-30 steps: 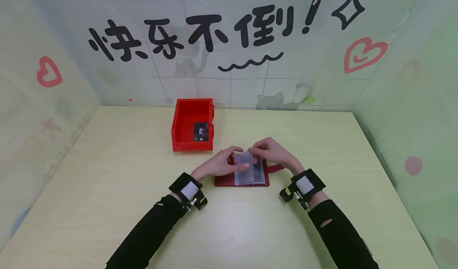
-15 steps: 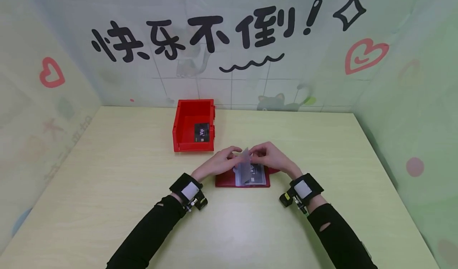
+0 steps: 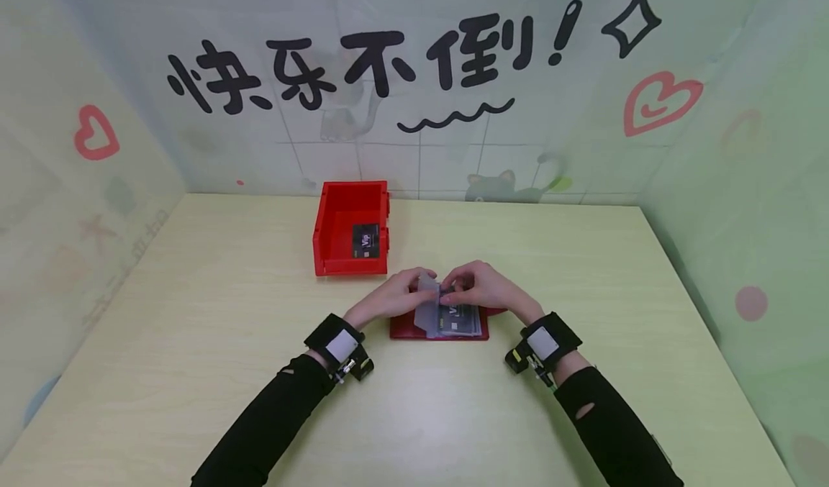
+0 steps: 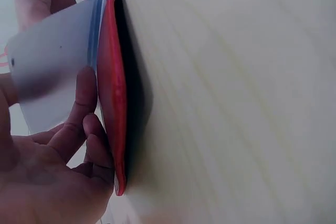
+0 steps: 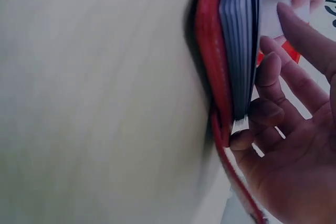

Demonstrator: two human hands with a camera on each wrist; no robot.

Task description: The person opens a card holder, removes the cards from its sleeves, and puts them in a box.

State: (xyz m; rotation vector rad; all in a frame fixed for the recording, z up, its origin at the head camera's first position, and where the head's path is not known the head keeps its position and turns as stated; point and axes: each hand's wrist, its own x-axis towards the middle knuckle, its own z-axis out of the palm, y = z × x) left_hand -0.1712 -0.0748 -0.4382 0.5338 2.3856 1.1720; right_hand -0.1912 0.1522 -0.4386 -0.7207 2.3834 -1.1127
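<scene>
I count one open red card wallet (image 3: 437,324) lying flat on the table, one red plastic bin (image 3: 350,226) holding one black card (image 3: 365,241). My left hand (image 3: 388,301) and right hand (image 3: 484,288) each pinch its translucent sleeve page (image 3: 426,311), which tilts further left than before. Pale wooden table (image 3: 194,343); pastel illustrated walls (image 3: 414,77).

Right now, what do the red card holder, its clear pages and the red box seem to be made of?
The red card holder looks like smooth faux leather or vinyl: a thin, bendable cover with a soft sheen. Its clear pages seem to be frosted flexible plastic: translucent, and the left hand bends one. The red box looks like rigid moulded plastic: glossy, even-coloured walls with ribs.
</scene>
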